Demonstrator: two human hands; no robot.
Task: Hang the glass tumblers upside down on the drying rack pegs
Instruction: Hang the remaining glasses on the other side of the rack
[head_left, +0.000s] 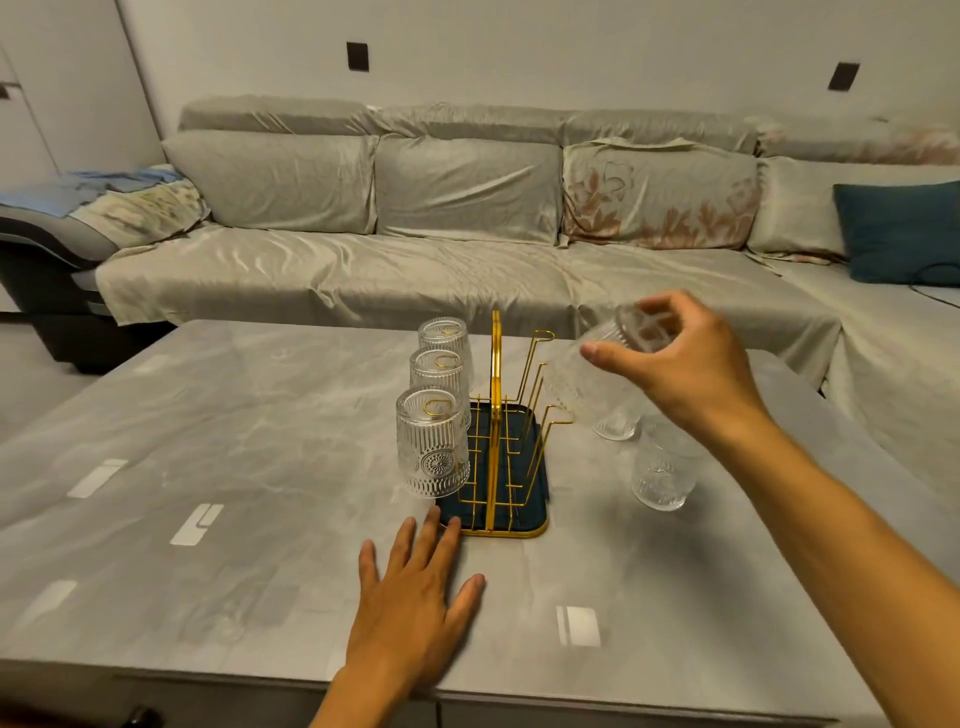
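Observation:
A gold wire drying rack (497, 364) stands on a dark blue tray (535, 512) in the middle of the table. Three patterned glass tumblers hang upside down on its left pegs: near (432, 441), middle (439, 371), far (444, 335). The right pegs (540, 338) are bare. My right hand (685, 364) grips a tumbler (597, 374) tilted mouth-down, just right of the right pegs. Two more tumblers stand on the table to the right, one (662, 467) near, one (615, 423) partly hidden behind the held glass. My left hand (415, 587) lies flat on the table, fingertips touching the tray's front corner.
The grey marble-look table (234, 467) reaches to the front edge below my arms. A long sofa with a pale cover (415, 260) runs behind it, with a teal cushion (904, 234) at the right.

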